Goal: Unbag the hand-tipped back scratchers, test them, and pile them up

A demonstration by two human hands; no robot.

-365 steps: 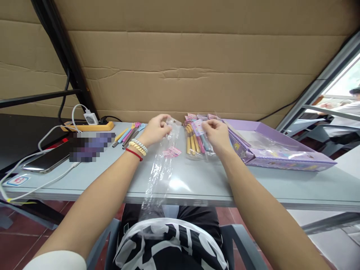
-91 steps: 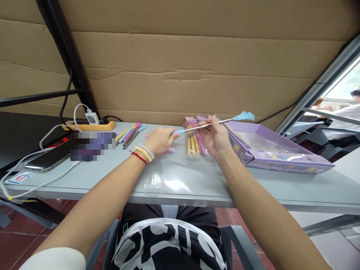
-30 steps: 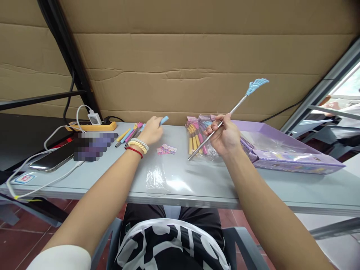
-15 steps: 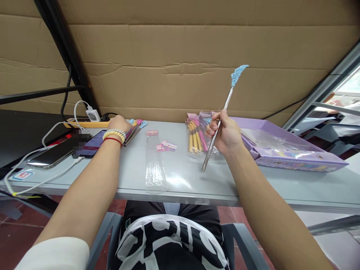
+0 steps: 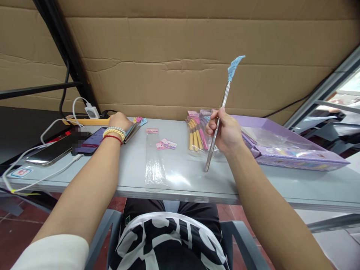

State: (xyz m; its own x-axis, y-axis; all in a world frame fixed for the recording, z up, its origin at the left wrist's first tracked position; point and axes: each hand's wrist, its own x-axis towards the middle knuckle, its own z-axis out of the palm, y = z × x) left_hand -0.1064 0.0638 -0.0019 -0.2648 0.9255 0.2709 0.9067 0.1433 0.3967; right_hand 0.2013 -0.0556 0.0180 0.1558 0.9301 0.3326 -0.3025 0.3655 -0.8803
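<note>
A silver back scratcher (image 5: 223, 105) with a blue claw-shaped head is gripped in my right hand (image 5: 225, 129), fingers wrapped round its shaft. It tilts, claw end up, above the table. My left hand (image 5: 119, 122) is at the far left of the table, against a small pile of back scratchers (image 5: 134, 130) with pink, yellow and blue claws. Its fingers are mostly hidden behind the back of the hand. Between my hands lies a flat clear plastic sleeve (image 5: 154, 161) with a pink header. Small pink and purple cards (image 5: 166, 144) lie beside it.
Bagged back scratchers (image 5: 198, 133) with yellow and pink handles lie by my right hand. A purple box (image 5: 298, 159) holding clear plastic stands at right. Phones (image 5: 53, 150), white cables and a yellow power strip (image 5: 97, 122) are at left. Cardboard (image 5: 174, 45) backs the table.
The back scratcher in my right hand has turned slightly more upright, its blue claw shifting left and its lower end right. My left hand stays at the pile, with little visible movement.
</note>
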